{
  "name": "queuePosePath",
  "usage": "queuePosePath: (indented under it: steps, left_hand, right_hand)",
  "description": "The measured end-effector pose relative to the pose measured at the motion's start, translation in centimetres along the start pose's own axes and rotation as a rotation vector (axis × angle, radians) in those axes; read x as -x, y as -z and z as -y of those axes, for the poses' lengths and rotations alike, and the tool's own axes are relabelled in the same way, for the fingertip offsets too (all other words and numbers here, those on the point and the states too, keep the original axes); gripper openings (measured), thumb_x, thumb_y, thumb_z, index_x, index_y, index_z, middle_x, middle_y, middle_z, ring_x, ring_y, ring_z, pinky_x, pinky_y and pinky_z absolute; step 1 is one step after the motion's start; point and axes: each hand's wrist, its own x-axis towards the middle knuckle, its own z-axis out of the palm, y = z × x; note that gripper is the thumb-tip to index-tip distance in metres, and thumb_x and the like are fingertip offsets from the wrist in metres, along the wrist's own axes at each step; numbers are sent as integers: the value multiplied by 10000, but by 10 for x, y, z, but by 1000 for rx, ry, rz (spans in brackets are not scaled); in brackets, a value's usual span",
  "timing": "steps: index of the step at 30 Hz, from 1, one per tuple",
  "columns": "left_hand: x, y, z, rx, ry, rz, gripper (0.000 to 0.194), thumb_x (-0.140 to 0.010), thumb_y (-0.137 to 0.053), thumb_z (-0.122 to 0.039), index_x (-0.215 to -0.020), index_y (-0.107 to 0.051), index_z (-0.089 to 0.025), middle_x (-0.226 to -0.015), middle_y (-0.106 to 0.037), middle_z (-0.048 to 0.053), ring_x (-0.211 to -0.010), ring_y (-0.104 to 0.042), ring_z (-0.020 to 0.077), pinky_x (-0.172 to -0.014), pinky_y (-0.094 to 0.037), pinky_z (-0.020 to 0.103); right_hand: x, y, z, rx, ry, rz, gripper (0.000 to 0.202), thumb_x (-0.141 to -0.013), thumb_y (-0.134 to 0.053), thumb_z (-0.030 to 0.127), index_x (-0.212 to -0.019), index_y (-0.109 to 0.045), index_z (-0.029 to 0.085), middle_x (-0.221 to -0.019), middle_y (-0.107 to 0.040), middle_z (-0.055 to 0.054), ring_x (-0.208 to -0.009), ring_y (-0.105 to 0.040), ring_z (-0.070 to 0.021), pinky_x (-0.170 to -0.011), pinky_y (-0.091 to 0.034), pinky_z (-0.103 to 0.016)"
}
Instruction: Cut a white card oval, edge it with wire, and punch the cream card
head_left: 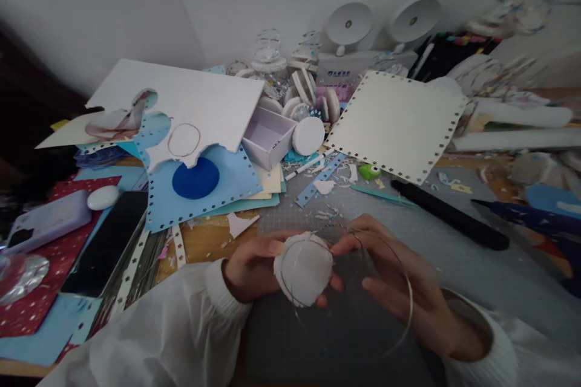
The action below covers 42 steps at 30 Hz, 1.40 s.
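Observation:
Low over the grey cutting mat, my left hand (253, 267) is closed on a roughly round white disc (305, 272) with an uneven edge. Thin silver wire (411, 303) runs across the disc's face and bows out to the right in a wide loop. My right hand (403, 269) pinches that wire near the disc's upper right edge, its other fingers spread apart. Parts of the wire are faint and blurred, so where it ends is unclear.
A black-handled tool (454, 217) lies on the cutting mat (436, 281), near a green clip-like item (369, 172) and paper scraps. At left are a dark phone (109, 245) and a blue round (195, 178). Behind stand an open box (270, 133) and white discs (308, 136).

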Motion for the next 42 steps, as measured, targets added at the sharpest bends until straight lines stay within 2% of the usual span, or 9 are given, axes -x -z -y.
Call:
queuePosePath:
  steps: [5, 15, 22, 26, 29, 34, 42]
  left_hand:
    - [1, 1, 1, -14, -14, -2, 543, -717, -619, -429, -1116, -584, -64, -935, -697, 208, -715, -681, 253, -606, -466, 286]
    - [0, 1, 2, -11, -36, -16, 543, -761, -564, -438, -1131, -593, -41, -945, -698, 228, -731, -677, 264, -635, -471, 305]
    - [-1, 1, 2, 34, 6, 28, 537, -782, -530, -457, -1114, -594, -41, -932, -700, 212, -734, -673, 253, -618, -451, 278]
    - [0, 1, 1, 77, 74, 19, 563, -780, -501, -486, -1062, -618, -13, -893, -706, 206, -656, -670, 246, -618, -456, 288]
    - [1, 4, 0, 161, 166, 1, 584, -796, -449, -511, -1028, -632, -7, -875, -709, 212, -654, -677, 248, -556, -459, 265]
    - [2, 9, -1, 220, 280, 24, 633, -790, -445, -547, -1000, -647, 16, -901, -708, 233, -662, -697, 234, -493, -462, 220]
    - [1, 6, 2, 229, 165, 4, 582, -837, -436, -504, -912, -680, 19, -811, -719, 215, -588, -689, 217, -411, -405, 201]
  right_hand:
    - [-3, 1, 2, 52, 48, 10, 243, -869, -488, 254, -1101, -560, 234, -873, -607, -63, -888, -522, -228, -760, -455, -368]
    - [-5, 4, 4, 356, 231, -16, 355, -778, -502, 156, -1129, -550, 186, -914, -566, -81, -858, -551, -225, -697, -488, -359]
    - [-7, 6, 2, 362, 268, 2, 349, -782, -483, 148, -1120, -562, 187, -904, -558, -81, -848, -539, -223, -688, -480, -369]
    - [-9, 11, -3, 396, 351, 69, 310, -853, -437, 274, -1132, -539, 185, -915, -549, -81, -846, -535, -226, -695, -454, -396]
    - [-8, 11, -9, 500, 471, 74, 365, -866, -385, 371, -1133, -536, 174, -900, -545, -78, -809, -528, -229, -695, -415, -423]
    - [-5, 8, -15, 702, 605, 60, 357, -761, -489, 295, -1083, -549, 151, -882, -565, -64, -771, -532, -204, -716, -410, -421]
    - [-7, 6, -13, 938, 690, 21, 200, -808, -554, 214, -995, -598, 158, -788, -647, -44, -706, -563, -167, -683, -479, -365]
